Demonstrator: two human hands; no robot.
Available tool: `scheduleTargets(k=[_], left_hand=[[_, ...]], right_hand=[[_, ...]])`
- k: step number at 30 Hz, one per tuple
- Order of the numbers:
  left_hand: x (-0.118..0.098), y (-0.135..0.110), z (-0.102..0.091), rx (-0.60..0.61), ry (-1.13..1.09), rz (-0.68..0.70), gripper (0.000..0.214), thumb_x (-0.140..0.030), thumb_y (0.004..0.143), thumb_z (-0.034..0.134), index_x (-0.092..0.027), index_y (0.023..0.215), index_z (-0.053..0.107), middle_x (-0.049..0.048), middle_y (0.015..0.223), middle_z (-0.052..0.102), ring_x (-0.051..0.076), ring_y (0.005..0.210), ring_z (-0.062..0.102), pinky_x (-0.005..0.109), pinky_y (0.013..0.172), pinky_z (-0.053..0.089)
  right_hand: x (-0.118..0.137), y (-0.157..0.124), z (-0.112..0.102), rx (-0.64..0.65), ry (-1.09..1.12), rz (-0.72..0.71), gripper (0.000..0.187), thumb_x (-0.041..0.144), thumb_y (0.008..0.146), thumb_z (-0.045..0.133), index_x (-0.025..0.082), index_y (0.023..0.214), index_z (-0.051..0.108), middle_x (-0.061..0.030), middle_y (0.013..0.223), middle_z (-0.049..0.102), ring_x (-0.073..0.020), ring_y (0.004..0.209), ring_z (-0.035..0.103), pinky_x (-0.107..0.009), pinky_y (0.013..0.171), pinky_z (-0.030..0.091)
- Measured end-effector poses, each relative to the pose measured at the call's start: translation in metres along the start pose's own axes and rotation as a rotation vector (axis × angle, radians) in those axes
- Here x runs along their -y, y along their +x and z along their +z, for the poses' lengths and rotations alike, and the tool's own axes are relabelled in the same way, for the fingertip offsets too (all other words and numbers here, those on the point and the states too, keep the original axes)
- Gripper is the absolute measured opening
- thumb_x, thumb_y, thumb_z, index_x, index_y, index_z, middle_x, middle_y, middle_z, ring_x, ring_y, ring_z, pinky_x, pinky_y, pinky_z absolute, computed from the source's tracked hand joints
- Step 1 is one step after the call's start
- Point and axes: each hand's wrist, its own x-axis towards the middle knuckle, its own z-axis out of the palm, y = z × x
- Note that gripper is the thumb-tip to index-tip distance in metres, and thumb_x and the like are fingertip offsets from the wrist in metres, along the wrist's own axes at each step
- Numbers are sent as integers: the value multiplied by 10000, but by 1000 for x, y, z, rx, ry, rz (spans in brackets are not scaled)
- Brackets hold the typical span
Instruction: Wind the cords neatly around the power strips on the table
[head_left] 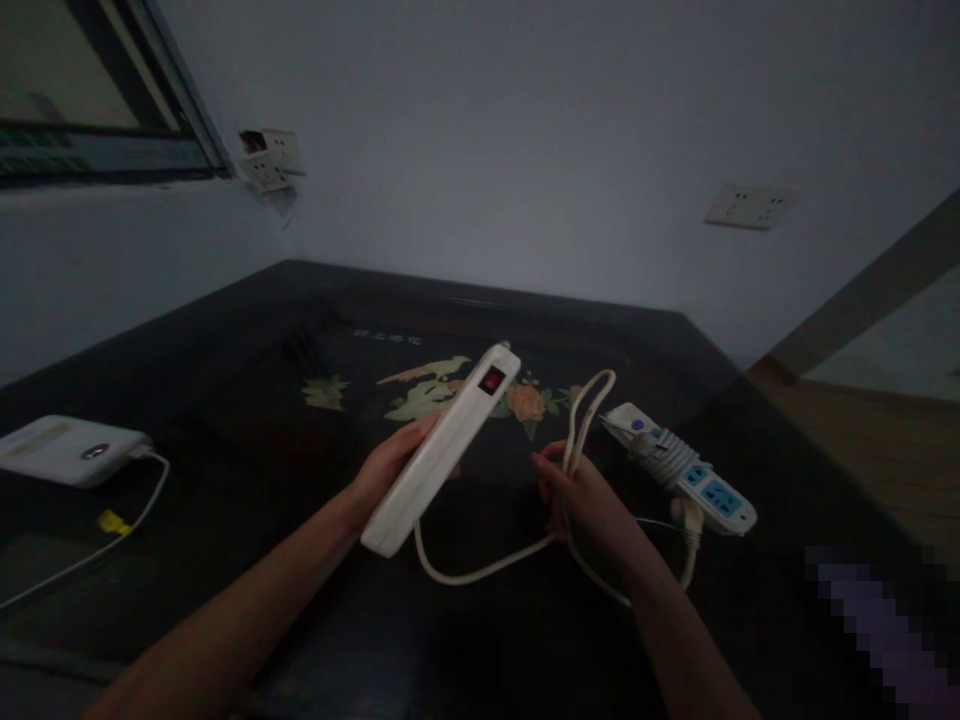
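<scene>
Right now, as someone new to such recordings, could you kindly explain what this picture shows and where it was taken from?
No machine here: one camera worn on a person's head looks down at their bare hands. The left hand grips a white power strip with a red switch; the right hand holds a loop of its cord. On the dark table lie a blue-socketed strip, cord wound round it, and a flat white device with a cable.

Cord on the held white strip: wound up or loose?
Loose. The cord hangs in open loops between white strip and right hand.
</scene>
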Motion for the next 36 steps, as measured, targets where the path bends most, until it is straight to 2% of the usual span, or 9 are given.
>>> scheduleTargets(k=[4,8,11,13,15,23,28,31,36], left_hand=[[-1,4,-3,-143,-17,1,366,-456,803,633,-145,995,647,19,662,617,119,560,550,232,560,464],[7,11,-2,-311,80,23,420,-494,800,632,-122,996,641,57,745,667,153,637,601,246,576,473],[12,15,-1,-341,178,110,428,-428,804,647,-136,1111,586,81,904,700,191,771,646,266,647,496],[12,16,-1,-367,259,126,476,-363,781,682,-155,1178,520,87,979,700,220,862,659,309,730,514],[11,16,-1,-367,331,124,535,-292,736,725,-167,1194,478,101,1050,688,250,946,653,361,807,514],[11,7,7,-111,467,72,521,-243,729,716,-160,1185,478,144,1201,627,303,1083,608,474,948,456],[23,3,11,-62,385,19,466,-278,776,683,-164,1180,481,148,1154,652,305,1079,611,465,930,463],[27,1,13,-72,329,-53,455,-299,782,678,-172,1172,482,147,1122,662,306,1000,643,423,806,514],[23,-1,11,-36,334,-124,469,-296,778,683,-178,1184,479,152,1088,669,307,944,657,399,722,529]], right_hand=[[5,-2,5,-76,-3,-121,312,514,800,549,230,905,472,105,509,500,-97,316,454,-219,338,376],[10,-6,3,-108,-201,-275,276,429,806,554,198,653,551,53,515,506,-102,485,487,-213,469,381],[15,-14,2,71,-291,-180,368,447,801,543,189,540,544,50,431,467,-86,404,438,-196,395,306],[19,-20,3,215,-226,-60,408,520,800,516,192,559,545,52,378,467,-90,333,437,-188,343,295],[24,-24,4,242,-103,-19,441,583,779,516,193,578,550,36,374,510,-108,319,481,-193,328,343],[28,-12,-8,-187,220,-236,377,524,697,664,179,564,594,-12,439,607,-140,378,568,-224,362,455],[24,-10,6,-232,442,-301,324,463,748,643,175,604,612,0,517,626,-126,447,608,-218,424,497],[21,-8,15,-285,491,-373,292,437,783,631,173,658,617,4,602,650,-131,519,653,-234,487,541],[21,-2,0,-420,463,-478,306,447,788,638,165,674,605,11,613,648,-127,533,662,-245,529,556]])
